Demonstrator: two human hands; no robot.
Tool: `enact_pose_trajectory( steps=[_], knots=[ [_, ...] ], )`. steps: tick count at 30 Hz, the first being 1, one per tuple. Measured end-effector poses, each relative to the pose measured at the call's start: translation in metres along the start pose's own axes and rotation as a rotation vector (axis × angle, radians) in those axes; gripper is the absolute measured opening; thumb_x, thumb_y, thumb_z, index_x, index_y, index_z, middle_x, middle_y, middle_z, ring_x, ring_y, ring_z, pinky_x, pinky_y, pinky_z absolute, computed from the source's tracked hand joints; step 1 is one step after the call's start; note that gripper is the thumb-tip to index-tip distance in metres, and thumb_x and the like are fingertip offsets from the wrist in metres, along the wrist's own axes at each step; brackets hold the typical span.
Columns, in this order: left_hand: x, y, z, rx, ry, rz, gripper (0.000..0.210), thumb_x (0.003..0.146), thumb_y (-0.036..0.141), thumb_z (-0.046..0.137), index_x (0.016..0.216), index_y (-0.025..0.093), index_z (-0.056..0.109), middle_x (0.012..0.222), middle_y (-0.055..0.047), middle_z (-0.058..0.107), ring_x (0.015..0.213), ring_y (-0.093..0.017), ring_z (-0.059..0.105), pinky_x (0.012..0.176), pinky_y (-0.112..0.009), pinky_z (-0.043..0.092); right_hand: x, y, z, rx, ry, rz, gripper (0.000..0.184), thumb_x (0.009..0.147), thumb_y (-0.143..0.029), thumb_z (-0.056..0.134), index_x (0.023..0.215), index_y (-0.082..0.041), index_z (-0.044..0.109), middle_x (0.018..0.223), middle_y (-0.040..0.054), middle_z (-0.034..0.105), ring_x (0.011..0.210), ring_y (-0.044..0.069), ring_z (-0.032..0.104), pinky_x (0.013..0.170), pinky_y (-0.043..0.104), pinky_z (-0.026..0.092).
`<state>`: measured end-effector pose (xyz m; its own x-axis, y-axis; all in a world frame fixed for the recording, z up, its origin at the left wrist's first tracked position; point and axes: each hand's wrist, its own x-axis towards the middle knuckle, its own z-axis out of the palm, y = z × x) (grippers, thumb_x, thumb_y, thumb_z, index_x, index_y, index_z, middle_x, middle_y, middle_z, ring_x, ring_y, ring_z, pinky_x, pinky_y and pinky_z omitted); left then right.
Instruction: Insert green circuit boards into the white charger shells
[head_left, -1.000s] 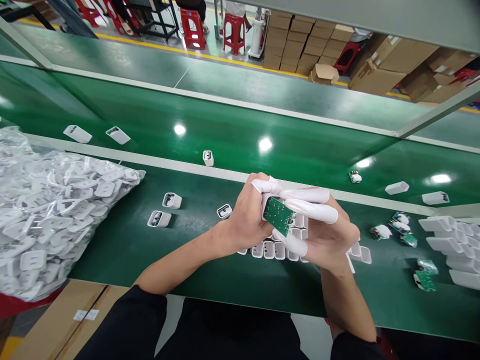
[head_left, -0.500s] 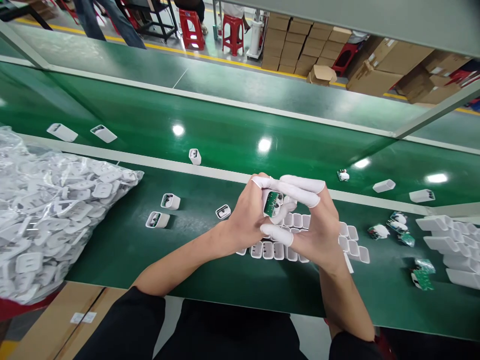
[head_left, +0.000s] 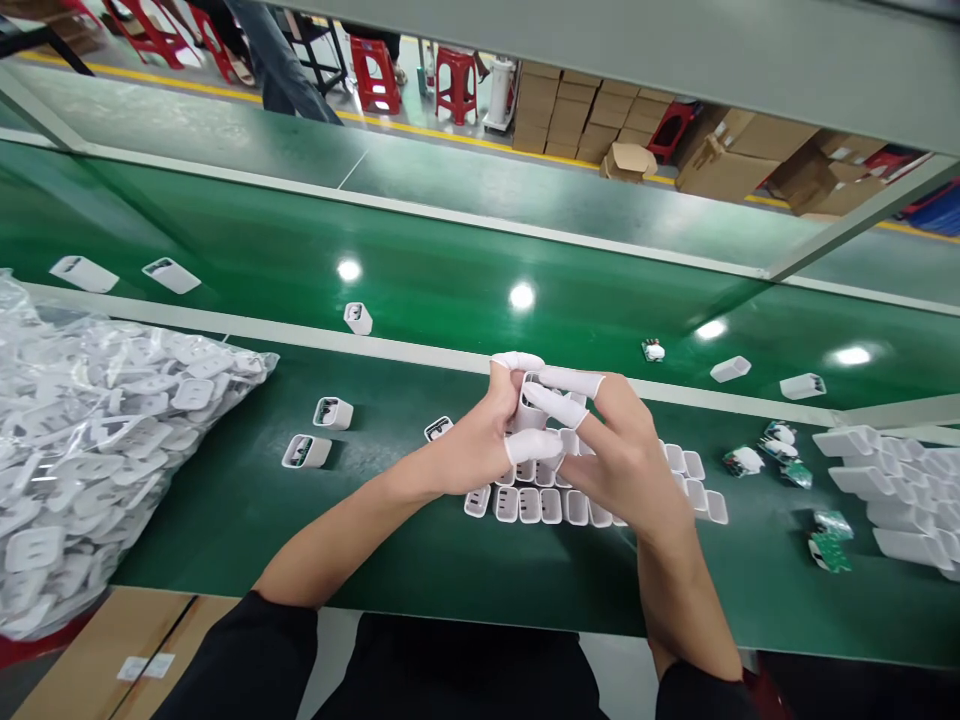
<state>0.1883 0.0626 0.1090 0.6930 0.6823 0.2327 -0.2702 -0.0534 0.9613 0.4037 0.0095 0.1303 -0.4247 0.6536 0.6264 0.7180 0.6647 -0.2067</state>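
A white plastic charger housing (head_left: 529, 416) is held upright in my left hand (head_left: 471, 446), its mouth facing up. Dark parts show inside the mouth. My right hand (head_left: 627, 446), with white finger cots on thumb and fingers, has its fingertips at the housing's rim and its thumb lower down beside it. The circuit board is mostly hidden in the housing and behind the fingers. Below both hands stand rows of open white housings (head_left: 551, 506), partly covered by my right hand. Just left of my left wrist lies a housing with parts inside (head_left: 438, 429).
A clear bag of white plastic covers (head_left: 142, 420) fills the left side. Two filled housings (head_left: 306, 452) lie near it. Circuit boards (head_left: 829, 548) and stacked housings (head_left: 911, 500) are at right. More housings (head_left: 171, 275) lie beyond the pale rail (head_left: 420, 357).
The green circuit board, held at the housing's mouth before, now sits down inside it, mostly out of sight. My right fingers have come down onto the rim. The view has shifted slightly.
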Motion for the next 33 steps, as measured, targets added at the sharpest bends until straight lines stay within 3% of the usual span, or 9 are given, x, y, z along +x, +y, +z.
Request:
enact_pose_trajectory(
  steps=[3, 5, 9, 12, 17, 22, 27, 30, 33],
  knots=[
    [0.001, 0.009, -0.016, 0.174, -0.092, 0.098, 0.073, 0.092, 0.036, 0.090, 0.154, 0.034, 0.051, 0.136, -0.014, 0.064, 0.109, -0.029, 0.072, 0.081, -0.043, 0.069, 0.001, 0.009, 0.007, 0.228, 0.146, 0.052, 0.068, 0.089, -0.020, 0.089, 0.151, -0.037, 0.068, 0.130, 0.0092, 0.077, 0.107, 0.029, 0.072, 0.085, 0.046, 0.061],
    [0.006, 0.012, -0.023, 0.294, -0.070, 0.181, 0.085, 0.083, 0.036, 0.098, 0.157, 0.035, 0.056, 0.137, -0.014, 0.066, 0.118, -0.032, 0.071, 0.087, -0.044, 0.068, 0.002, 0.016, 0.013, 0.484, 0.279, 0.130, 0.062, 0.086, -0.038, 0.096, 0.143, -0.035, 0.073, 0.128, 0.0086, 0.077, 0.110, 0.029, 0.073, 0.089, 0.047, 0.063],
    [0.016, 0.005, -0.018, 0.303, 0.098, 0.352, 0.063, 0.081, 0.036, 0.100, 0.138, 0.030, 0.073, 0.113, -0.006, 0.069, 0.098, -0.022, 0.071, 0.082, -0.035, 0.065, 0.007, 0.021, 0.027, 0.892, 0.375, 0.326, 0.058, 0.083, -0.073, 0.090, 0.119, -0.029, 0.079, 0.114, 0.0081, 0.077, 0.105, 0.028, 0.074, 0.088, 0.046, 0.064],
    [0.019, -0.009, -0.005, 0.202, 0.180, 0.392, 0.055, 0.075, 0.041, 0.104, 0.119, 0.025, 0.076, 0.102, -0.003, 0.071, 0.088, -0.019, 0.071, 0.082, -0.034, 0.065, 0.011, 0.015, 0.031, 1.008, 0.359, 0.443, 0.065, 0.077, -0.083, 0.089, 0.105, -0.025, 0.079, 0.106, 0.0080, 0.076, 0.100, 0.027, 0.073, 0.087, 0.045, 0.064],
    [0.017, -0.027, 0.020, -0.052, 0.393, 0.324, 0.060, 0.064, 0.056, 0.108, 0.097, 0.021, 0.073, 0.093, -0.001, 0.068, 0.083, -0.017, 0.069, 0.081, -0.032, 0.065, 0.014, 0.006, 0.030, 1.063, 0.360, 0.515, 0.062, 0.078, -0.083, 0.088, 0.093, -0.024, 0.077, 0.095, 0.0058, 0.076, 0.092, 0.025, 0.072, 0.086, 0.043, 0.063],
    [0.014, -0.032, 0.039, -0.170, 0.516, 0.266, 0.060, 0.064, 0.058, 0.108, 0.092, 0.021, 0.070, 0.092, -0.002, 0.071, 0.085, -0.017, 0.072, 0.087, -0.035, 0.066, 0.014, 0.003, 0.032, 1.051, 0.364, 0.524, 0.052, 0.087, -0.074, 0.086, 0.089, -0.023, 0.077, 0.088, 0.0027, 0.073, 0.084, 0.020, 0.068, 0.074, 0.034, 0.058],
    [0.007, -0.018, 0.055, -0.283, 0.523, 0.128, 0.060, 0.068, 0.054, 0.108, 0.103, 0.022, 0.072, 0.107, -0.005, 0.078, 0.100, -0.023, 0.079, 0.098, -0.043, 0.070, 0.014, 0.003, 0.031, 1.132, 0.348, 0.566, 0.045, 0.089, -0.067, 0.087, 0.090, -0.023, 0.078, 0.087, 0.0009, 0.071, 0.077, 0.017, 0.065, 0.068, 0.031, 0.056],
    [0.000, -0.004, 0.064, -0.399, 0.486, 0.014, 0.051, 0.083, 0.059, 0.098, 0.112, 0.023, 0.074, 0.121, -0.008, 0.082, 0.109, -0.025, 0.081, 0.101, -0.044, 0.071, 0.012, 0.004, 0.029, 1.132, 0.327, 0.564, 0.043, 0.088, -0.064, 0.089, 0.091, -0.023, 0.078, 0.086, -0.0004, 0.070, 0.075, 0.015, 0.063, 0.070, 0.030, 0.055],
    [-0.007, 0.005, 0.070, -0.501, 0.492, -0.068, 0.044, 0.094, 0.060, 0.089, 0.115, 0.024, 0.076, 0.123, -0.007, 0.082, 0.104, -0.021, 0.081, 0.102, -0.039, 0.071, 0.011, 0.004, 0.028, 1.088, 0.315, 0.480, 0.039, 0.091, -0.061, 0.088, 0.095, -0.023, 0.080, 0.091, 0.0005, 0.072, 0.081, 0.016, 0.064, 0.075, 0.031, 0.053]
  ],
)
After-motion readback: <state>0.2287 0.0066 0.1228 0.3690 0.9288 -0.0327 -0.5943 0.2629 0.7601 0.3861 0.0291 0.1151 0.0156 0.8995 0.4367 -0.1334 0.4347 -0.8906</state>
